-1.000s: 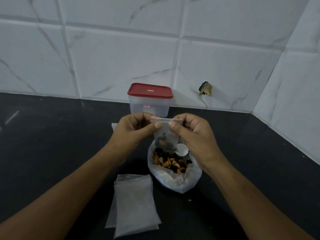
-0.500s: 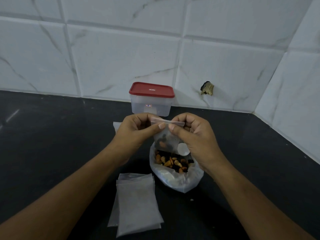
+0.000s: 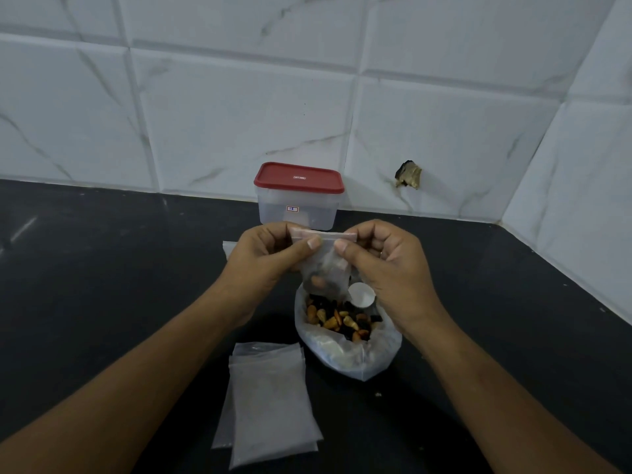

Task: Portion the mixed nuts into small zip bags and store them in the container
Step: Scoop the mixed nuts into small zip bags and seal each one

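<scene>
1. Your left hand (image 3: 270, 254) pinches the left part of the top strip of the small zip bag (image 3: 325, 268), with the thumb in front and the other fingers curled behind
2. Nearer to you than these fingers, the stack of empty zip bags (image 3: 270, 398) lies flat on the dark counter (image 3: 102, 268); I judge that these portions are not yet made
3. Between the fingertips of both hands hangs the small zip bag, with some nuts in its bottom; I cannot tell whether its strip is already pressed closed, so I judge you are at the sealing step
4. Just beyond your fingers stands the container (image 3: 297, 213) with its red lid (image 3: 298, 177) on; through the clear wall no filled bag shows, so storing seems not begun
5. Under your fingers the big bag of mixed nuts (image 3: 345, 340) stands open and holds many nuts, with a round white thing (image 3: 361, 295) at its top
6. Your right hand (image 3: 386, 265) pinches the right part of the strip, thumb in front and fingers curled behind
</scene>
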A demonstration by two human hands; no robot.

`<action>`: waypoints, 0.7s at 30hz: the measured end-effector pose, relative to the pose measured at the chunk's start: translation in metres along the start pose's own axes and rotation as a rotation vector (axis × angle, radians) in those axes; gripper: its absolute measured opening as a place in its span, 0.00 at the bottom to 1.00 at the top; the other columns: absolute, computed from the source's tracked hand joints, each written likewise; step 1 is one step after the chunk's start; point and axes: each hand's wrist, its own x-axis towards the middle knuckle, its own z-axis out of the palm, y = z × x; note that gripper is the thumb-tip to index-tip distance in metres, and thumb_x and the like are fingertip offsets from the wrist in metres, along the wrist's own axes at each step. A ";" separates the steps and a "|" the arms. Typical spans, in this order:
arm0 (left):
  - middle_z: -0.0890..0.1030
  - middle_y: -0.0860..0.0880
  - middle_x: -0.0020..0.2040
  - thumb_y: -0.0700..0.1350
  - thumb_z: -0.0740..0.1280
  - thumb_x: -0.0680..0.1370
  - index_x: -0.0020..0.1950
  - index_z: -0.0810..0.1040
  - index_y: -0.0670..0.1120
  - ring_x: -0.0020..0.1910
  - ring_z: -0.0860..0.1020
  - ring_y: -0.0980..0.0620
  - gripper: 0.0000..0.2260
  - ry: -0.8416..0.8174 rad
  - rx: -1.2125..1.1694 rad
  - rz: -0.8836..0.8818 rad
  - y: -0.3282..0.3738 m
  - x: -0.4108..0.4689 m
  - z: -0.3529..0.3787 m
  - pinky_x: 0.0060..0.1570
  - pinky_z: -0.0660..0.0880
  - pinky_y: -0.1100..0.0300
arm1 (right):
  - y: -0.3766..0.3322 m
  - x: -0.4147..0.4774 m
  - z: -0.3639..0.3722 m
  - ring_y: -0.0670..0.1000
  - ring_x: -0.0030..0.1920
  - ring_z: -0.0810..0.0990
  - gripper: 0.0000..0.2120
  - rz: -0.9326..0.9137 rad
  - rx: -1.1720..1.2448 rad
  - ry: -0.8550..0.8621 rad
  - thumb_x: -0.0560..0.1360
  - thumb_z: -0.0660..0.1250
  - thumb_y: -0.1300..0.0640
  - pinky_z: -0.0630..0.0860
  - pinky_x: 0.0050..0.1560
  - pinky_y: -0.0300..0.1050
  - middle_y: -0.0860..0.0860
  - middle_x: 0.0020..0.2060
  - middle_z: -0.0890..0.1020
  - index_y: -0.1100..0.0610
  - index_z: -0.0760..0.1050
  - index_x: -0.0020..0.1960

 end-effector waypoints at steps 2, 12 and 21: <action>0.87 0.43 0.48 0.44 0.71 0.74 0.53 0.84 0.39 0.50 0.86 0.47 0.11 -0.007 0.017 0.001 0.000 0.000 -0.001 0.51 0.83 0.57 | 0.000 0.000 0.000 0.51 0.42 0.86 0.04 0.011 -0.007 -0.008 0.78 0.74 0.65 0.85 0.47 0.47 0.54 0.41 0.87 0.57 0.83 0.48; 0.85 0.44 0.44 0.42 0.72 0.75 0.47 0.83 0.41 0.46 0.84 0.49 0.05 -0.051 0.003 -0.021 0.000 0.001 -0.005 0.46 0.82 0.60 | 0.001 -0.001 0.001 0.49 0.42 0.85 0.02 -0.006 -0.027 -0.076 0.78 0.73 0.64 0.82 0.45 0.40 0.54 0.42 0.87 0.60 0.83 0.51; 0.87 0.46 0.44 0.42 0.72 0.73 0.50 0.84 0.39 0.44 0.84 0.53 0.09 0.044 -0.041 -0.024 -0.002 0.002 -0.003 0.45 0.82 0.61 | 0.002 0.000 -0.002 0.53 0.43 0.82 0.04 0.028 0.012 -0.017 0.80 0.71 0.64 0.83 0.51 0.59 0.52 0.42 0.84 0.57 0.82 0.49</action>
